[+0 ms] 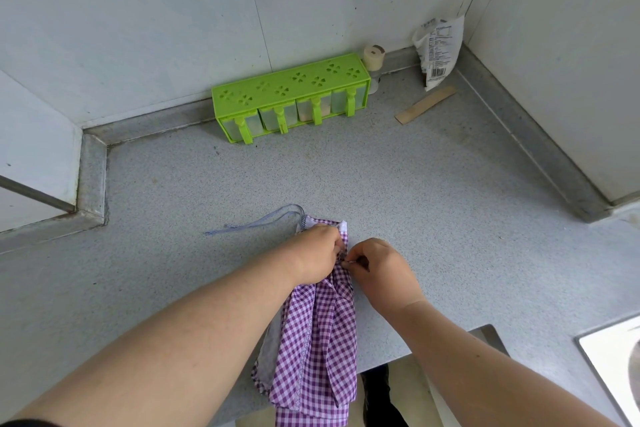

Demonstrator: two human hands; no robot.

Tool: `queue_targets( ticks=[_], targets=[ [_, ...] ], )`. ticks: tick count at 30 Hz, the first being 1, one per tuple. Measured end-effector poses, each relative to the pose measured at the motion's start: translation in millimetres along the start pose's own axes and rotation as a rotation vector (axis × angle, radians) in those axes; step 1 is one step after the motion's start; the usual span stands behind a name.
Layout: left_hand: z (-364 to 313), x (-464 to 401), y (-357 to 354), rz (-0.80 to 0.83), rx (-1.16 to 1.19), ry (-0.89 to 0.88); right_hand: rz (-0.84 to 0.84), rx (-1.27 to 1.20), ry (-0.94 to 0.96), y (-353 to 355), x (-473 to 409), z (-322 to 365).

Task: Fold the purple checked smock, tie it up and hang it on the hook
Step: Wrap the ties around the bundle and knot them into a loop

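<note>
The purple checked smock (317, 340) lies folded into a long narrow strip on the grey countertop (381, 184), its lower end hanging over the front edge. My left hand (317, 253) grips the bunched upper part of the strip. My right hand (381, 270) pinches a thin tie against the smock's right side, close to my left fingers. A blue-striped tie strap (256, 222) trails from the smock's top end out to the left on the counter. No hook is in view.
A green seasoning box (291, 97) stands against the back wall. Beside it are a small jar (374, 59), a white packet (438, 52) in the corner and a flat wooden stick (426, 104). A white sink edge (609, 360) shows at the lower right.
</note>
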State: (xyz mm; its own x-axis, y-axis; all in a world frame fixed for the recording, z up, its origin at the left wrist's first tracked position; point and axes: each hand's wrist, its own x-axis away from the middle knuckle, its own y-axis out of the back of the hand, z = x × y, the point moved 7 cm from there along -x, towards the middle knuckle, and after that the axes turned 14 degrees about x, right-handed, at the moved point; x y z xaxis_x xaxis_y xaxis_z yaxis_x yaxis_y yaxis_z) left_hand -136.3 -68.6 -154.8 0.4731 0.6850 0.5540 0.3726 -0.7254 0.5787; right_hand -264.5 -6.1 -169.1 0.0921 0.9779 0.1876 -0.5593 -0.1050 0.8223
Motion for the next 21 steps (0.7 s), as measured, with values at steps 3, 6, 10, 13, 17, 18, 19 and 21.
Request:
queue_targets(
  ticks=[3, 6, 10, 13, 17, 18, 19, 21],
  targets=[
    [2.3, -0.8, -0.8, -0.005, 0.005, 0.004, 0.001, 0.010, 0.042, 0.8, 1.2, 1.2],
    [3.0, -1.3, -1.5, -0.003, 0.008, 0.015, -0.004, 0.026, 0.096, 1.8, 1.8, 2.6],
    [4.9, -0.6, -0.8, -0.022, 0.036, 0.034, 0.034, 0.038, 0.127, -0.9, 4.1, 1.6],
    [4.4, -1.0, -0.5, -0.037, 0.043, 0.040, 0.073, 0.067, 0.125, -1.8, 5.2, -0.6],
    [3.5, -0.6, -1.6, -0.056, 0.038, 0.061, 0.160, 0.111, 0.160, -3.6, 2.6, -0.4],
    [3.4, -0.2, -2.2, -0.066, 0.036, 0.063, 0.171, 0.120, 0.172, -4.2, 1.3, -0.5],
    [2.4, 0.3, -2.7, -0.076, 0.035, 0.064, 0.181, 0.128, 0.179, -4.9, 0.2, -1.3],
    [0.3, 1.1, -4.4, -0.088, 0.030, 0.066, 0.201, 0.141, 0.194, -5.3, -0.7, -0.7]
  ],
)
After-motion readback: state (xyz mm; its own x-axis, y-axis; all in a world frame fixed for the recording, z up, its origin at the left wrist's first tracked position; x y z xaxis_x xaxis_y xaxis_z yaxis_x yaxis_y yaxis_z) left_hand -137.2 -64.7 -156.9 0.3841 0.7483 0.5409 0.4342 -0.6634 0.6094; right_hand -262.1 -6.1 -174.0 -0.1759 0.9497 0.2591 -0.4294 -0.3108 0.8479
